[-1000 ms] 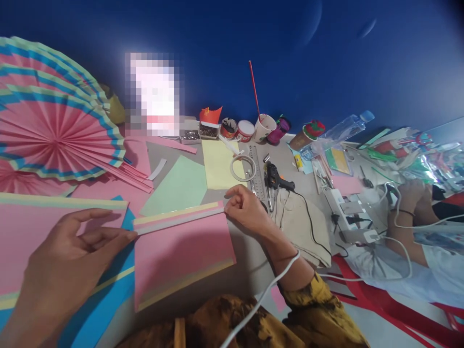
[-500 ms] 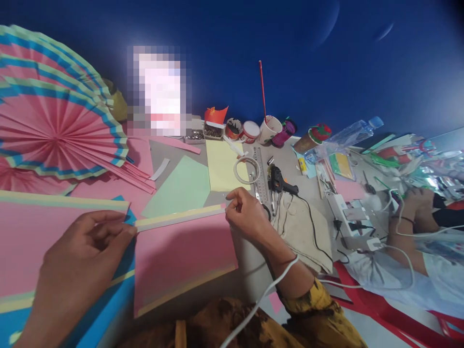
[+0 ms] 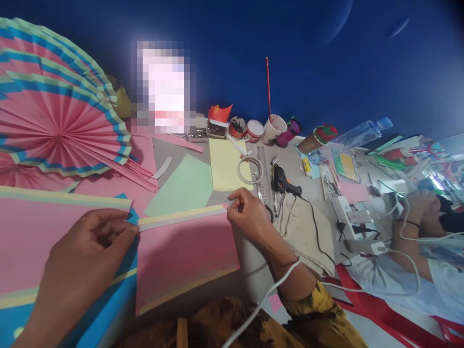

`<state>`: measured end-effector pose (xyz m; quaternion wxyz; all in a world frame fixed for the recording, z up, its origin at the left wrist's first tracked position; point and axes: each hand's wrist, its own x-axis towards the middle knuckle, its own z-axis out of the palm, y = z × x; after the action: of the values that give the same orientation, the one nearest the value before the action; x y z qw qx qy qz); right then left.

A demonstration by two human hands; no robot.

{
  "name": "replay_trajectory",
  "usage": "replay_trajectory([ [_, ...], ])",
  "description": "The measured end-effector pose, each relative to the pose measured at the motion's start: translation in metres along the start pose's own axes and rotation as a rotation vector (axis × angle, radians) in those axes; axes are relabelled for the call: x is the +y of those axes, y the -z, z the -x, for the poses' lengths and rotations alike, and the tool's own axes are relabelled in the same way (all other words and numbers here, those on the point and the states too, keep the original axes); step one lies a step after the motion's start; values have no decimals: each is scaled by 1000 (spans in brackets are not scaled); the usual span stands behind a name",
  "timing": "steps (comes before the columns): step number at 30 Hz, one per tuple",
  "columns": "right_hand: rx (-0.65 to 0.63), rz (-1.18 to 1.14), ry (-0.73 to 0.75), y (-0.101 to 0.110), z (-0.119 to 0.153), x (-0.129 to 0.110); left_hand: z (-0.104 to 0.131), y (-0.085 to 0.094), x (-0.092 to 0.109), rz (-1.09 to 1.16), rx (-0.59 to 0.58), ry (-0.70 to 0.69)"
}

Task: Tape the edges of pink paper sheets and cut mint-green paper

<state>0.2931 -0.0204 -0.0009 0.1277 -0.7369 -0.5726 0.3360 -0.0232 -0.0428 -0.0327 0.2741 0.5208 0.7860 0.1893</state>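
Pink paper, in one big sheet (image 3: 188,261), lies on the grey table (image 3: 250,253) in front of the person, between the two hands. Along its far side runs a pale strip (image 3: 166,224), right by the yellow edge (image 3: 195,211).

The strip could end up crooked if one hand pulls harder or sits higher than the other. It could also wrinkle if the hands come closer and it goes slack. The sheet might slide, as no hand seems to press on its middle. The white cord (image 3: 261,303) by the right wrist could snag and tug that arm.

The left hand (image 3: 89,256) pinches one end of the strip with thumb and finger. The right hand (image 3: 250,215) has curled fingers at the other end; I cannot tell if they grip it.

The strip looks thin, long and nearly straight. The sheet looks flat, with a dark shadow on it.
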Motion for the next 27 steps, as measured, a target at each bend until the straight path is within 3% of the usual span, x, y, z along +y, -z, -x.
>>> replay_trajectory([
  [4,5,3,2,0,-1,0,2,6,16,42,-26,91],
  [18,49,15,33,-4,0,4,8,16,45,162,-64,158],
  [27,43,1,31,-5,1,5,9,10,38,228,-50,78],
])
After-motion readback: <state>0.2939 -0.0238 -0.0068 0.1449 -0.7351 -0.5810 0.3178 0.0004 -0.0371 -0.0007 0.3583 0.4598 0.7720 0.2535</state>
